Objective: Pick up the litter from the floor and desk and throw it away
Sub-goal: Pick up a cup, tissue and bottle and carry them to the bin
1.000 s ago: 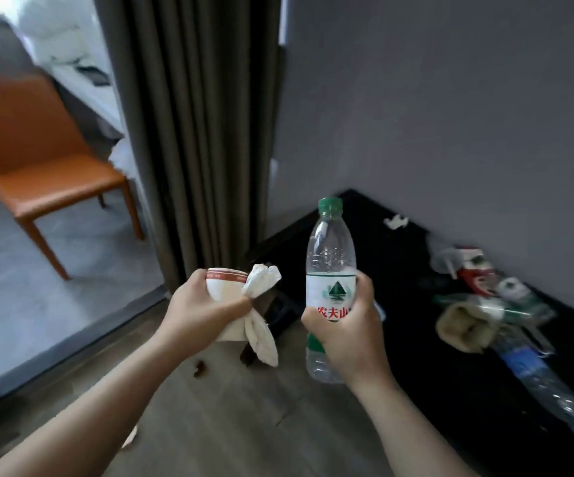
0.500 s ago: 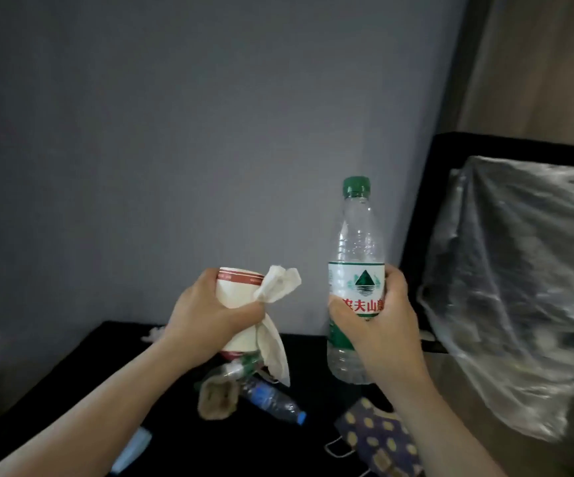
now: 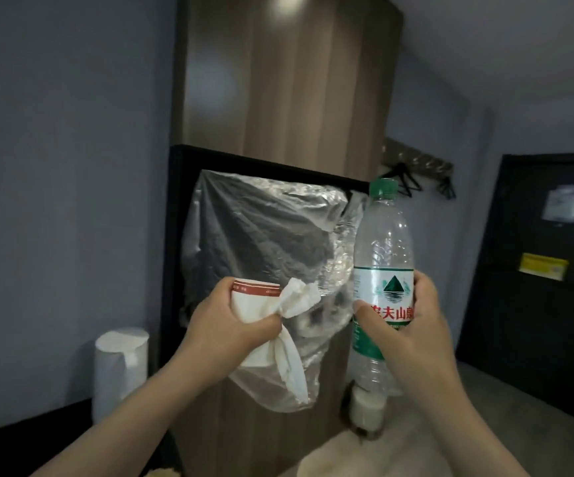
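Our left hand (image 3: pixel 223 325) is clamped round a soft paper cup (image 3: pixel 254 304) and a crumpled tissue (image 3: pixel 296 301). Our right hand (image 3: pixel 406 325) wraps the label of a clear, ribbed bottle (image 3: pixel 382 235), held upright with its cap on. Both are just in front of the thin, crinkly plastic bag (image 3: pixel 261 228). We can't see the bag's mouth, so we'd find it first, then drop the soft stuff in, bottle last.

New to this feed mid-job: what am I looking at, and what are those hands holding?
No machine: one wide-angle camera on a person's head looks forward and down, so both bare arms are theirs. The left hand grips a red-banded paper cup and a crumpled tissue. The right hand grips an upright clear water bottle with a green cap. Behind hangs a clear plastic bag, in front of a wooden cabinet. A white paper roll stands lower left.
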The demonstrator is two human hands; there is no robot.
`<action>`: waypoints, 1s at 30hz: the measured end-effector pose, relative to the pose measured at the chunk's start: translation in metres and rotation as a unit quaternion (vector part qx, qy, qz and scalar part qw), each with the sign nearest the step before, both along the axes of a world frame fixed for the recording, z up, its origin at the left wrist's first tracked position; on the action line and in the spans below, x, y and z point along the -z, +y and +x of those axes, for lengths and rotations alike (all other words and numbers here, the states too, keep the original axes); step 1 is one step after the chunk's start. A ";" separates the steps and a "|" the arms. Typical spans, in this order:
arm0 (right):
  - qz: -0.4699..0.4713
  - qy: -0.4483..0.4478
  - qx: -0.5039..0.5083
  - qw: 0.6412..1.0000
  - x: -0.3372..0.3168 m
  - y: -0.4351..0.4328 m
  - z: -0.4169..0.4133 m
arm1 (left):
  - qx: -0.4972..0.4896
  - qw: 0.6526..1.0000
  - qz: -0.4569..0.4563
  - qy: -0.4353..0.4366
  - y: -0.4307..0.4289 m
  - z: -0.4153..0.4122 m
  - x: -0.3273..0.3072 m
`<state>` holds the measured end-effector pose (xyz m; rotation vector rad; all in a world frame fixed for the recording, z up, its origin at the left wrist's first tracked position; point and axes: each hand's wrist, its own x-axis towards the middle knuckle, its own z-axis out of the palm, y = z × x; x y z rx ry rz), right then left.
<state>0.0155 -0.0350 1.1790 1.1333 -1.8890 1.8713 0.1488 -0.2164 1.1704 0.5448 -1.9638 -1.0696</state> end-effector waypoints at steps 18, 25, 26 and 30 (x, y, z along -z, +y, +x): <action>-0.022 0.003 0.223 0.975 0.003 0.057 -0.182 | 0.225 0.974 -0.019 0.021 0.004 -0.273 -0.015; 0.017 -0.010 0.281 0.959 0.016 0.061 -0.266 | 0.251 0.968 -0.004 0.001 0.003 -0.378 0.009; 0.021 -0.011 0.289 0.957 0.019 0.065 -0.282 | 0.255 0.967 -0.006 -0.003 0.005 -0.396 0.012; 0.040 -0.038 0.307 0.950 0.039 0.088 -0.356 | 0.265 0.964 -0.008 -0.019 0.015 -0.477 0.031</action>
